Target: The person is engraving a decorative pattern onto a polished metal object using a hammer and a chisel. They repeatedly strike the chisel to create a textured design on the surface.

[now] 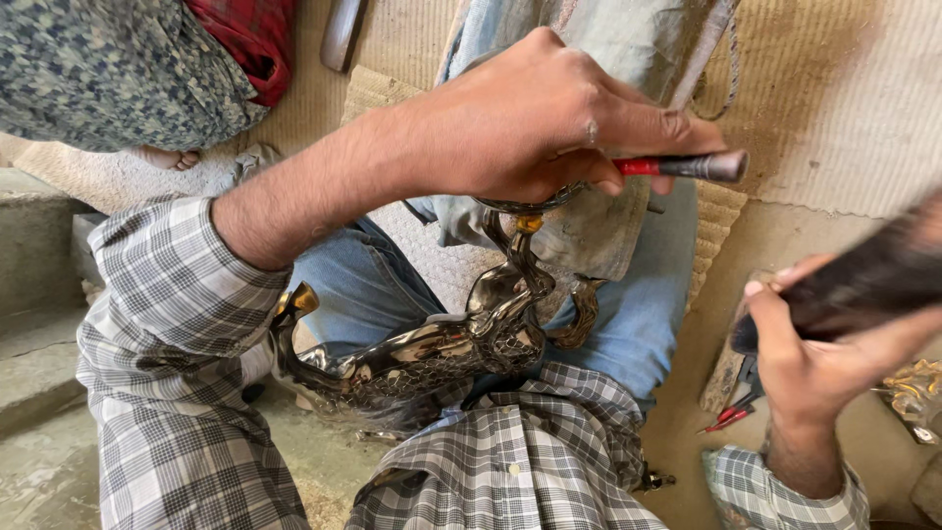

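Note:
A shiny dark metal animal figure (432, 348) with brass-coloured tips lies across my lap, its curved neck rising toward my left hand. My left hand (549, 118) is closed around a slim punch tool (687, 166) with a red band and a grey metal end, held level over the figure's top. My right hand (814, 363) grips a dark, blurred, thick-handled tool (863, 285), raised at the right and apart from the punch.
Another person's patterned-trousered leg (108, 69) and bare foot (167, 157) rest at the upper left. A woven mat (844, 108) covers the floor. Red-handled pliers (731, 412) lie by my right wrist. A pale cloth (589, 236) is draped under the figure's neck.

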